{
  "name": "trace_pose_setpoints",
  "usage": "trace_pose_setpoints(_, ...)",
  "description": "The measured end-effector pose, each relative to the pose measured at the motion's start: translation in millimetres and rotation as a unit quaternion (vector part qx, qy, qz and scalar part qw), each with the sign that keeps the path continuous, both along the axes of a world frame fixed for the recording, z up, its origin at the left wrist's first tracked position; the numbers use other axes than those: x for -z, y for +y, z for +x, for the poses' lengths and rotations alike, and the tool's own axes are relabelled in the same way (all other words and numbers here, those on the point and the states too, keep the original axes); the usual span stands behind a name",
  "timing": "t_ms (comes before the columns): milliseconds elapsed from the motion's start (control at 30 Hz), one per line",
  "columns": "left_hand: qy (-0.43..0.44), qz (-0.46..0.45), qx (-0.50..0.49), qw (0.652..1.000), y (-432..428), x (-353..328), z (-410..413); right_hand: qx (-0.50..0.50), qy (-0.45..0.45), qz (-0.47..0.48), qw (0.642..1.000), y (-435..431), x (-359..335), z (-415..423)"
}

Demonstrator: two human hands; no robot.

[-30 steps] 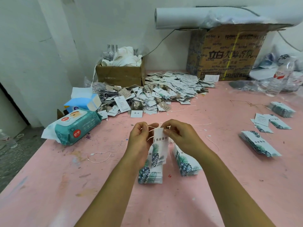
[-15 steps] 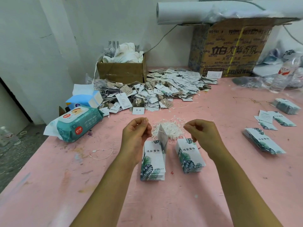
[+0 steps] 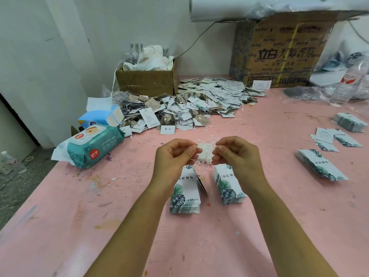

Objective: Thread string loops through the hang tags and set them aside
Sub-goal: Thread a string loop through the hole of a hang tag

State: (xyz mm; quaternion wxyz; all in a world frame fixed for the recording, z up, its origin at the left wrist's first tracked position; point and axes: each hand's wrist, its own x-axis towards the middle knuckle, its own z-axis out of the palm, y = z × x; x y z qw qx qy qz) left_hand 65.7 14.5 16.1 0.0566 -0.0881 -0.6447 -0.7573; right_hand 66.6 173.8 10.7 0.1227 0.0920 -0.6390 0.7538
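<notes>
Work looks well along to me: a big heap of strung tags [image 3: 199, 104] lies at the back of the table [image 3: 119, 226]. Plenty is left, though. Two stacks of hang tags [image 3: 185, 194] sit under my hands, with more stacks [image 3: 321, 166] off to the right. My left hand [image 3: 175, 156] and right hand [image 3: 237, 154] each pinch one string loop [image 3: 195, 165] over the pile of strings [image 3: 205, 151]. One tag [image 3: 200, 182] hangs from it, edge on. The string is too thin to follow, and I cannot see the tag's hole.
</notes>
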Motion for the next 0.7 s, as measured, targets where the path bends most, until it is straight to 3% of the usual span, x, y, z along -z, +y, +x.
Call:
trace_pose_setpoints(300,0.035,-0.059,0.016,0.998,8.9,-0.5,4.2,-0.014,0.06,0.105,0.993,-20.1,-0.8,3.8)
trace_pose_setpoints(533,0.028,-0.076,0.035,0.996,7.0,-2.9,5.5,-0.01,0.087,0.113,0.99,-22.0,-0.3,7.4)
trace_pose_setpoints(700,0.027,-0.096,0.04,0.994,4.7,-0.7,5.8,0.014,0.129,0.212,0.969,-19.9,-0.7,7.8)
